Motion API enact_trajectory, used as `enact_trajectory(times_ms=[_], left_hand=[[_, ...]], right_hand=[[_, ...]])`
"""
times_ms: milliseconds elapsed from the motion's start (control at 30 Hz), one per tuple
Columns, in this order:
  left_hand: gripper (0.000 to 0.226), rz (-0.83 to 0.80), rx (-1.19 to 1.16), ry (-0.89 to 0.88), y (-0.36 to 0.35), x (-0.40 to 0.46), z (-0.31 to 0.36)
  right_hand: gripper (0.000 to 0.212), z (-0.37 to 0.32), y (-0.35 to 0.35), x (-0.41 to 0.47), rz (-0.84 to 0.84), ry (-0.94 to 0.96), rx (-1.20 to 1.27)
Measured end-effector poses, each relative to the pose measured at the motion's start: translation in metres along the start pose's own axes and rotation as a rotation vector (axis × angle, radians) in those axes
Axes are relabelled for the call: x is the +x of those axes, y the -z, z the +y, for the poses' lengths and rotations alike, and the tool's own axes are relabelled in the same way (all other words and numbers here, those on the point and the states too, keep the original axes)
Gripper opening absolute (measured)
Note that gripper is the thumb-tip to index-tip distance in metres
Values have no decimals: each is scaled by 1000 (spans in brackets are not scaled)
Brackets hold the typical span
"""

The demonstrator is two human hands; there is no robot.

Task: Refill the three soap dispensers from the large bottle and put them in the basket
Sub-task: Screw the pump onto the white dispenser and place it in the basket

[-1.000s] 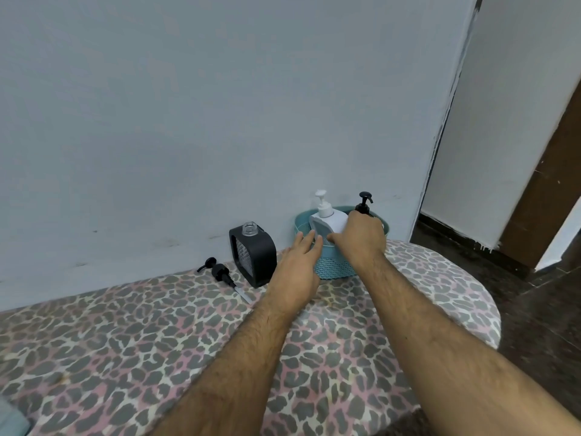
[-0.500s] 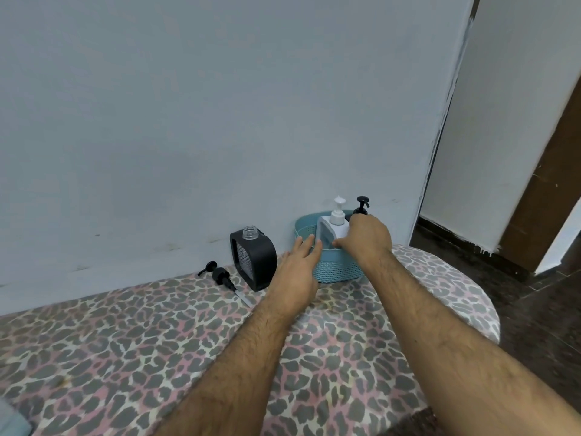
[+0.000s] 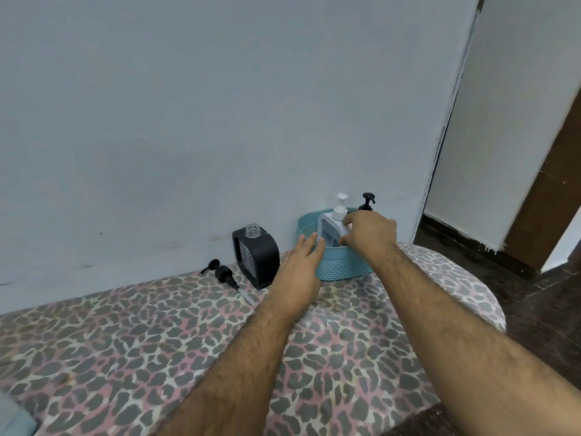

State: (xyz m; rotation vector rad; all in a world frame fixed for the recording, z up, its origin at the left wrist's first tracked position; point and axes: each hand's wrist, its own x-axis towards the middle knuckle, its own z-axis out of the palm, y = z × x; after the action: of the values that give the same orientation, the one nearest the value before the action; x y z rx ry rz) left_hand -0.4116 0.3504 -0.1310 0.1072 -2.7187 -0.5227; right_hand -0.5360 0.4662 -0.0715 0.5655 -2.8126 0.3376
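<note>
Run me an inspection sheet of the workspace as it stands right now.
Surface: leopard-print cover, no spills seen.
Job's things: white dispenser upright in teal basket; black-pump dispenser behind it; black dispenser outside, uncapped; its pump lying beside it. Large bottle not seen.
Clutter: nothing seen.
Grippers: right hand grips white dispenser; left hand rests against basket.
Cables: nothing seen.
Surroundings: grey wall, doorway at right.

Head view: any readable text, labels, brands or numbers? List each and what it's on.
None readable.
White dispenser: no label visible; right hand covers part.
Black dispenser: mesh pattern only, no text.
Loose pump, basket: no markings visible.
</note>
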Motion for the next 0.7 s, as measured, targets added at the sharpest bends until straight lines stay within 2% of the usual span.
enact_trajectory(times_ms=[100, 167, 300, 400, 533, 700], left_hand=[[78, -18, 17, 7, 2, 0, 2], [79, -56, 55, -3, 5, 0, 2], [85, -126, 104, -7, 9, -2, 2], [84, -25, 63, 6, 12, -12, 9], [65, 133, 9, 9, 25, -38, 16], [54, 232, -50, 91, 48, -81, 1]], right_hand=[[39, 2, 0, -4, -4, 3, 41], [39, 4, -1, -7, 52, 14, 122], [26, 10, -6, -17, 160, 18, 213], [20, 15, -4, -27, 243, 17, 246], [17, 15, 3, -46, 321, 34, 350], [18, -8, 4, -86, 279, 63, 550]])
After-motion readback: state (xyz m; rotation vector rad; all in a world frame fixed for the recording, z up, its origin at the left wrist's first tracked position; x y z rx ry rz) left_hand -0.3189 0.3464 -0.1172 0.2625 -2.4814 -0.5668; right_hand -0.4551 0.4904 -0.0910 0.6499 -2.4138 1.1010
